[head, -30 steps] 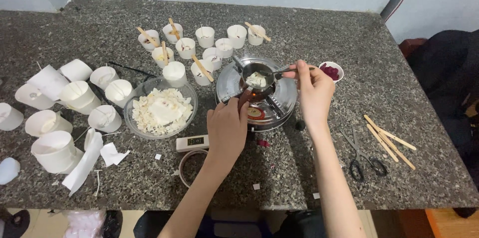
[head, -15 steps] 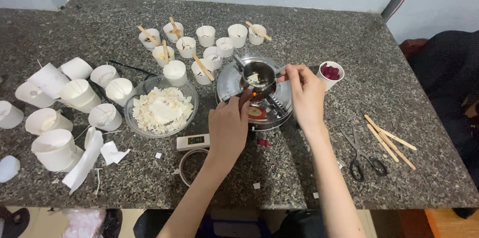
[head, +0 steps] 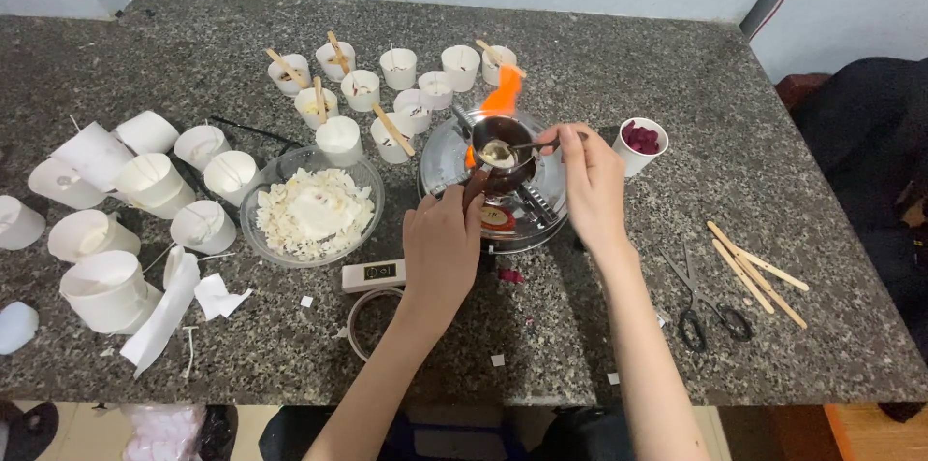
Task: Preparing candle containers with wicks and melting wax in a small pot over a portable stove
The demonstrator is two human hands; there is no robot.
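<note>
Pot (head: 503,157) handle seemingly gripped left (head: 442,246); right (head: 592,186) pinches spoon (head: 527,146).

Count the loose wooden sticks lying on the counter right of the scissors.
4, as far as I can tell: the wooden sticks lie in a loose overlapping bunch on the counter, just right of the scissors. Overlap may hide another. Sticks resting across cups are not counted.

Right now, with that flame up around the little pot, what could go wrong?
1. The orange flame licks up behind the small pot; the right hand stirring with the spoon sits close and might get burned.
2. The left hand grips the pot's handle; a flinch could spill wax onto the burner.
3. Nearby paper cups with wooden sticks could catch.
</note>
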